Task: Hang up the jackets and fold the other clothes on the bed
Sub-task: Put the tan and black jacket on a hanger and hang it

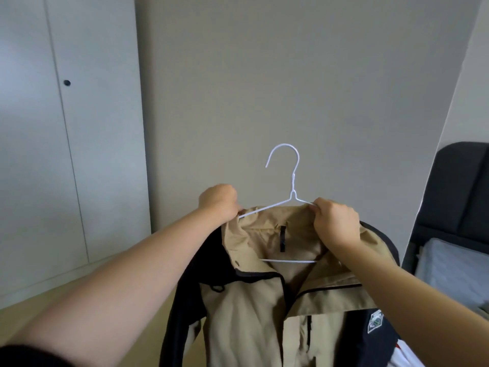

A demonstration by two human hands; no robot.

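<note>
Beige/blk jacket [246, 313] on wht wire hanger [293, 181], sleeve badge [375, 320] illegible

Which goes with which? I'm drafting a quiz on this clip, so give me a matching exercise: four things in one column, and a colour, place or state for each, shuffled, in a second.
Column one:
1. hanger
2. jacket
3. cupboard knob
4. right hand

Column two:
A. beige with black sleeves
B. pinching wire at the collar's right side
C. thin white wire, hook pointing up
D. small, dark and round, on the door at far left

Pairs: 1-C, 2-A, 3-D, 4-B
</note>
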